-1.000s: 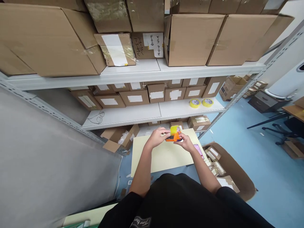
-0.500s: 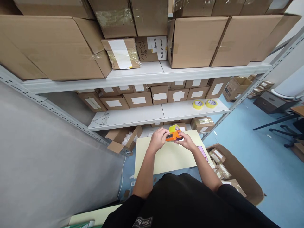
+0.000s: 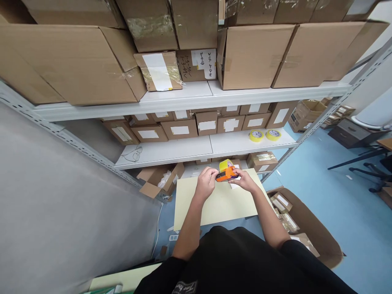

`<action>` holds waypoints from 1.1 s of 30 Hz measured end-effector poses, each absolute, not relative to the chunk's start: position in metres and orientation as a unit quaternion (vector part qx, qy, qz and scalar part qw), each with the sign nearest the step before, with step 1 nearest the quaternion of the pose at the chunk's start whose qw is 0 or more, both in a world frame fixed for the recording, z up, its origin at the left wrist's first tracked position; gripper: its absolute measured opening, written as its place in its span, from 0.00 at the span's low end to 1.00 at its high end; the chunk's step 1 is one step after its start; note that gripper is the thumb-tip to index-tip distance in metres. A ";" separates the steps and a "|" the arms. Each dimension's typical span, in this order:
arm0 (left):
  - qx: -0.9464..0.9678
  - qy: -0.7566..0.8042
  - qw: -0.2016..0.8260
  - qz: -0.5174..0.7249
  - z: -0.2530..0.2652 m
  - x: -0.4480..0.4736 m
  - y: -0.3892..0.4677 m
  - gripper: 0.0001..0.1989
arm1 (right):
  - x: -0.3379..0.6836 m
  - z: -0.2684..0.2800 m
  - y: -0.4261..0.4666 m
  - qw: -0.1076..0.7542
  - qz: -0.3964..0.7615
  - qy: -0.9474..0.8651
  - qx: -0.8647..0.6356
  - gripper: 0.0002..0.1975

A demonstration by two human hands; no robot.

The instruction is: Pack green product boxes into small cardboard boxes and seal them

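Head view: the right hand's point(image 3: 246, 180) grip is clamped on an orange plastic tape dispenser point(image 3: 227, 174) carrying a yellow tape roll point(image 3: 225, 165), up by the pale-yellow rectangular tabletop's point(image 3: 190, 204) far edge; left hand point(image 3: 206, 183) at its left end, clamped or not, can't tell!

Handwritten figures are noted on a small brown carton point(image 3: 187, 68), one line apparently reading "1-3-49". Sideways numbers are borne by its white label point(image 3: 208, 61), digits uncertain. "Time" is read on the black shirt's patch point(image 3: 185, 287), the remainder illegible.
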State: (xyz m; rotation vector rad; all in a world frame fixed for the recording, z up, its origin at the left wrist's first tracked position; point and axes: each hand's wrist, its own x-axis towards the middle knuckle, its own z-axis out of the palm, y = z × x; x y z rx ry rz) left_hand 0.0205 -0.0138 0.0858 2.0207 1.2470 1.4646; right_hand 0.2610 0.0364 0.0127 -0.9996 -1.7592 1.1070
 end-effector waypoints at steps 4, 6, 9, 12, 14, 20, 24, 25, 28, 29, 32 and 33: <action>0.678 0.480 0.157 0.535 0.092 0.021 -0.015 0.10 | 0.262 0.022 0.039 0.393 0.429 -0.709 -0.398 0.24; 0.668 0.499 0.154 0.531 0.096 0.019 -0.016 0.11 | 0.261 0.027 0.039 0.389 0.419 -0.716 -0.400 0.24; 0.659 0.513 0.140 0.532 0.098 0.017 -0.019 0.12 | 0.259 0.034 0.037 0.373 0.420 -0.726 -0.397 0.23; 0.656 0.518 0.115 0.536 0.096 0.017 -0.024 0.12 | 0.257 0.038 0.034 0.359 0.428 -0.731 -0.392 0.22; 0.654 0.519 0.094 0.542 0.093 0.016 -0.027 0.13 | 0.255 0.039 0.031 0.357 0.429 -0.733 -0.389 0.21; 0.631 0.529 0.046 0.566 0.095 0.000 -0.032 0.14 | 0.253 0.037 0.028 0.358 0.415 -0.734 -0.403 0.20; 0.651 0.523 0.074 0.545 0.100 -0.017 -0.031 0.13 | 0.250 0.027 0.023 0.390 0.398 -0.713 -0.427 0.23; 0.665 0.516 0.076 0.535 0.098 -0.019 -0.031 0.13 | 0.247 0.024 0.022 0.403 0.391 -0.704 -0.435 0.24; 0.696 0.504 0.051 0.509 0.082 -0.019 -0.037 0.13 | 0.235 0.015 0.018 0.432 0.366 -0.685 -0.459 0.24; 0.697 0.505 0.040 0.507 0.073 -0.018 -0.041 0.13 | 0.230 0.012 0.017 0.439 0.353 -0.683 -0.464 0.23; 0.663 0.518 0.032 0.540 0.047 -0.013 -0.055 0.19 | 0.219 0.004 0.019 0.458 0.306 -0.687 -0.474 0.22; 0.627 0.530 0.040 0.569 0.041 -0.013 -0.059 0.23 | 0.217 0.000 0.021 0.464 0.290 -0.684 -0.482 0.21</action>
